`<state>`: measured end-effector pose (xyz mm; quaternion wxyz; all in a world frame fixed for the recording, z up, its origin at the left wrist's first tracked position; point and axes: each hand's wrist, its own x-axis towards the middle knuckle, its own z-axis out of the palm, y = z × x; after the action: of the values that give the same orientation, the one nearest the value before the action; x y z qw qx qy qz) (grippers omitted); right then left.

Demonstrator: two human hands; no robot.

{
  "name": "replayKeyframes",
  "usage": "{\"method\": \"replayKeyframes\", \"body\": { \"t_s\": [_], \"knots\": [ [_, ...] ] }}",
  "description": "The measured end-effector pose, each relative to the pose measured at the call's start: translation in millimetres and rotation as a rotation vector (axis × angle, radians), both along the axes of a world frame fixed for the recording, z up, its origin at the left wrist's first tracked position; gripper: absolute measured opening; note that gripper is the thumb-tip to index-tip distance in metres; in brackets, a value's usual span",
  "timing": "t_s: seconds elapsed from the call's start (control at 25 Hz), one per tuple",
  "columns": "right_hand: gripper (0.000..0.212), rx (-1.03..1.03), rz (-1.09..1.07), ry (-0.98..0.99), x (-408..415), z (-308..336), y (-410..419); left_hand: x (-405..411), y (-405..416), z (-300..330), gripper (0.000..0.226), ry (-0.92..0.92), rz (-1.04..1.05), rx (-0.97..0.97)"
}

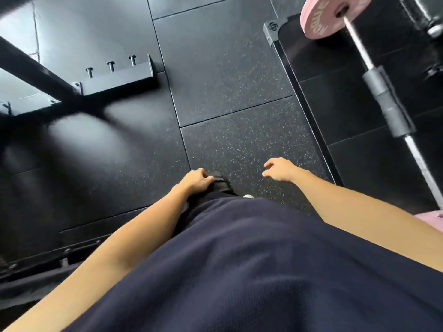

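I look straight down past my dark blue shirt (251, 264) at a black speckled rubber floor (227, 80). My left hand (195, 180) hangs in front of my body with its fingers loosely curled and nothing in it, just above my black shoe (221, 184). My right hand (279, 168) hangs to the right, fingers relaxed and spread, holding nothing. A barbell (359, 44) lies on the platform at the right, with a pink weight plate (326, 17) on its far end and a dark grey pad (386, 104) wrapped round the bar.
A black steel rack foot (119, 80) with three bolt heads stands at the left, joined to a slanting black beam (31, 68). A black lifting platform (347, 116) with a metal edge runs along the right. A second pink plate (429, 219) peeks out at the right edge.
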<state>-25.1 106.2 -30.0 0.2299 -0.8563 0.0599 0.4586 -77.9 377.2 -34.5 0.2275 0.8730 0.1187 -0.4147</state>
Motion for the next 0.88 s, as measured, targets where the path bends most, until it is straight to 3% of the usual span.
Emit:
{"method": "replayKeyframes", "body": {
  "t_s": [0.28,0.52,0.88],
  "knots": [
    [0.045,0.028,0.045,0.026,212.6,-8.9,55.4,194.9,41.8,-31.1,0.046,0.201,-0.038,-0.06],
    [0.043,0.025,-0.026,-0.049,401.1,7.4,109.7,411.1,106.7,-5.1,0.042,0.045,-0.018,-0.021],
    [0.042,0.003,-0.011,-0.001,628.2,-4.8,170.0,615.6,152.0,-11.2,0.04,0.121,-0.01,-0.089]
  ]
}}
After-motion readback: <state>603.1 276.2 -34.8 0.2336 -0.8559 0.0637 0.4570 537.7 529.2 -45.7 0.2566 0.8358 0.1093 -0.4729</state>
